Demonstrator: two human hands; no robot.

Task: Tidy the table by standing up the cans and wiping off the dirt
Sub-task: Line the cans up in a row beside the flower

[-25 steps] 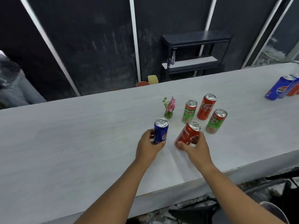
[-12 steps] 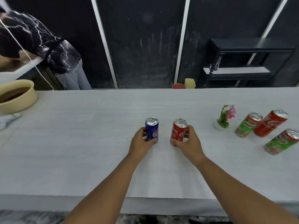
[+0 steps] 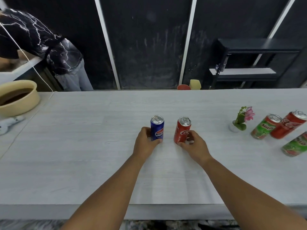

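Two cans stood upright near the middle of the white table (image 3: 83, 163), each with a hand on it: the left hand (image 3: 146, 143) was wrapped round the lower part of the blue Pepsi can (image 3: 157, 127), and the right hand (image 3: 194, 145) closed its thumb and fingers about the base of the red Coca-Cola can (image 3: 182, 129), with both cans resting on the tabletop and a clear gap between them. By the look of it the standing-up step was in hand, with this pair just being settled. Next, I judged, both hands needed to let go gently so neither can tipped, then go for something to wipe with. Counting cans, five were in view: one Pepsi, two Coca-Cola and two green Milo. The far Coca-Cola can (image 3: 289, 126) and the Milo can (image 3: 265, 127) beside it touched at the right, the second Milo can (image 3: 295, 146) just in front, all looking slanted, perhaps from the wide lens. One small flower pot (image 3: 239, 122) stood to their left, and one cream bowl (image 3: 20, 97) sat at the far left. No dirt was plain to see.
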